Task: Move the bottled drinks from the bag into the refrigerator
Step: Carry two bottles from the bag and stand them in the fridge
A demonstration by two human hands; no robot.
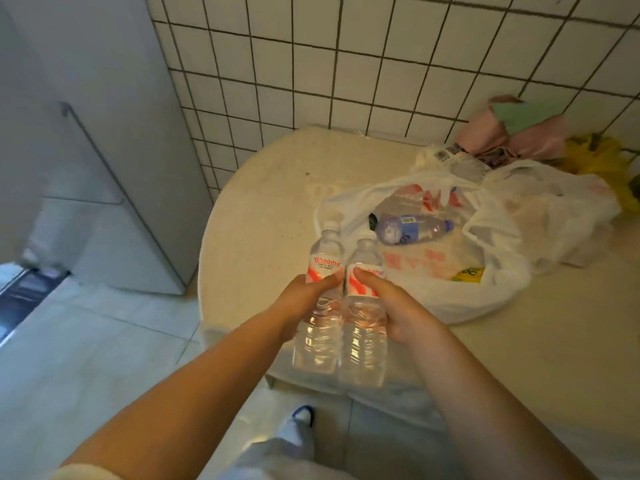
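While both hands are busy: each grips one clear water bottle by its red-and-white label, held side by side above the near rim of the table.
Left hand (304, 303): fingers and thumb curled round the left bottle (320, 306), white cap pointing away from the person.
Right hand (398, 306): thumb laid across the label of the right bottle (363, 317), the other fingers wrapped behind it; the two bottles touch along their sides.
Table (263, 216): pale, speckled, with a rounded end, standing against the tiled wall (346, 64) of small white squares with dark grout.
Bag (450, 282): white plastic with red print, lying open on the table just beyond the held bottles.
Inside the bag: a bottle with a blue label (412, 228) lying on its side, and a yellow-labelled item (467, 274) seen through the plastic, its kind unclear.
Second white bag (554, 209): to the right, crumpled, contents not readable.
Back corner: a pink and green cloth bundle (512, 129) and something yellow (602, 161), blurred and cut by the frame edge.
Refrigerator (114, 161): grey, left of the table, door closed, a long handle on its front; its top is out of frame.
Floor (86, 341): large pale tiles; a white shoe with blue trim (303, 415) shows below the bottles.
Label print: too blurred to read.
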